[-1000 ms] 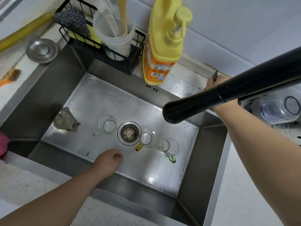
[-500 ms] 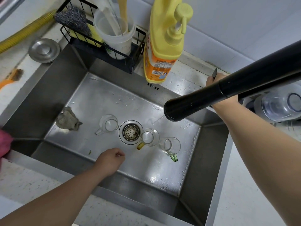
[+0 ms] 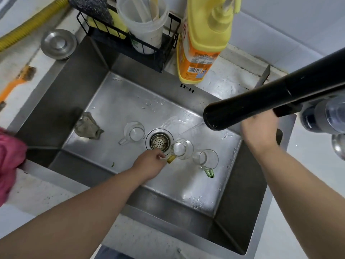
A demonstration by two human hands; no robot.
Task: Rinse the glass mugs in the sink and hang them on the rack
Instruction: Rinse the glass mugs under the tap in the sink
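Three glass mugs lie on the floor of the steel sink (image 3: 196,189): a clear-handled mug (image 3: 133,132) left of the drain, a yellow-handled mug (image 3: 181,148) right of it, and a green-handled mug (image 3: 207,159) farther right. My left hand (image 3: 149,163) is down in the sink with loosely curled fingers, its fingertips just short of the yellow handle, holding nothing. My right hand (image 3: 259,131), blurred, hangs with relaxed fingers under the black faucet spout (image 3: 261,103). A thin stream of water runs from the spout onto the sink floor.
The drain strainer (image 3: 158,142) sits mid-sink and a grey rag (image 3: 87,126) lies at its left. A yellow soap bottle (image 3: 201,43) and a black wire caddy (image 3: 130,43) stand behind. An upturned glass (image 3: 328,116) rests at the right edge. A pink cloth (image 3: 9,161) hangs left.
My right hand left the faucet lever and dropped below the spout. Water now runs. My left hand moved right and forward to the yellow-handled mug.
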